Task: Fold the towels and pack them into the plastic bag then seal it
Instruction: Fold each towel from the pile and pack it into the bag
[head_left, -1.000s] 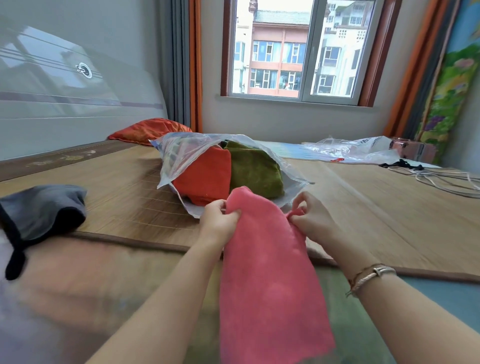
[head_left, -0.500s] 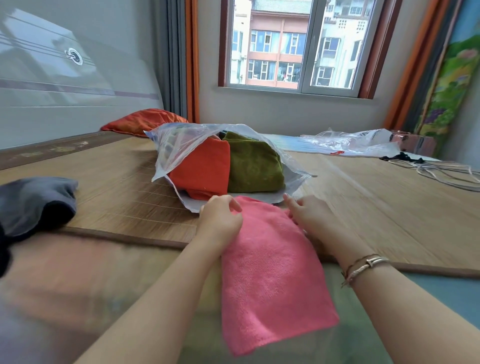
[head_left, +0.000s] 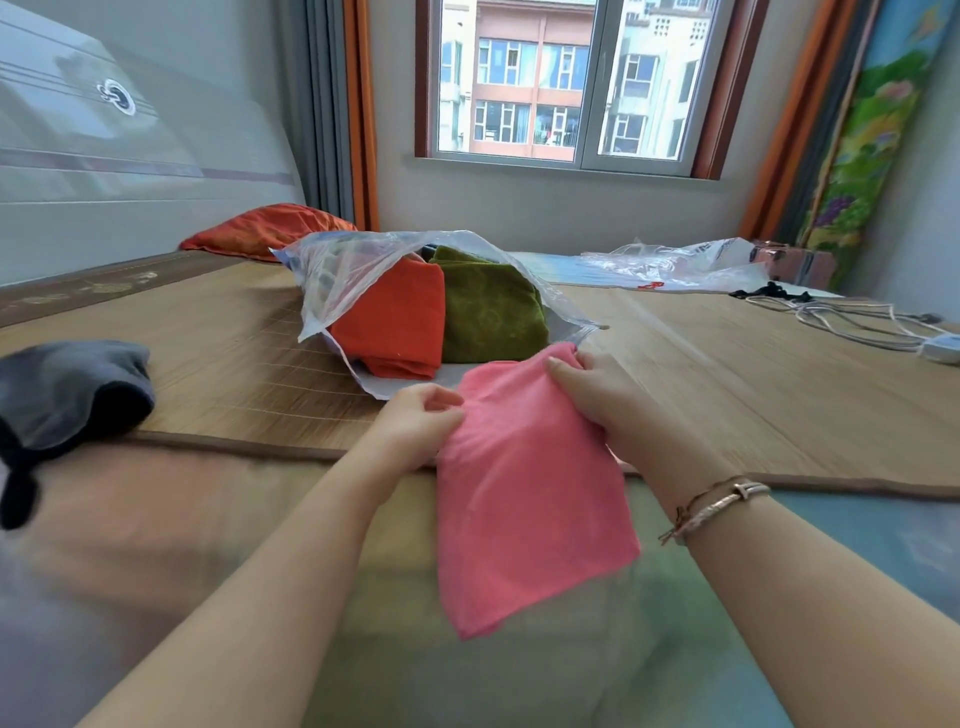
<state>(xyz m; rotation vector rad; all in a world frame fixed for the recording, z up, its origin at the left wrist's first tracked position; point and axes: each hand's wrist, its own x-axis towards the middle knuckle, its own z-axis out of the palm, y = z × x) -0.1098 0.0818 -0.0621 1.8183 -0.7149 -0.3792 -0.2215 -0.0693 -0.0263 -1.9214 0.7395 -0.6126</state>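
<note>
A pink towel (head_left: 524, 499) lies folded lengthwise over the edge of the bamboo mat (head_left: 218, 358), its far end at the mouth of a clear plastic bag (head_left: 337, 275). Inside the bag sit a folded orange towel (head_left: 395, 327) and a folded olive-green towel (head_left: 488, 317). My left hand (head_left: 415, 421) pinches the towel's left edge with curled fingers. On the towel's far right corner rests my right hand (head_left: 602, 400), fingers curled over the cloth near the bag's opening.
A dark grey and black cloth (head_left: 62, 395) lies at the left. An orange pillow (head_left: 265, 228) sits behind the bag. Another clear plastic bag (head_left: 675, 262) lies at the back right, with white cables (head_left: 852, 322) and a plug beside it.
The pink towel was held up by both hands, then lowered onto the mat. Its far end now lies closer to the bag's mouth, and both hands moved forward with it.
</note>
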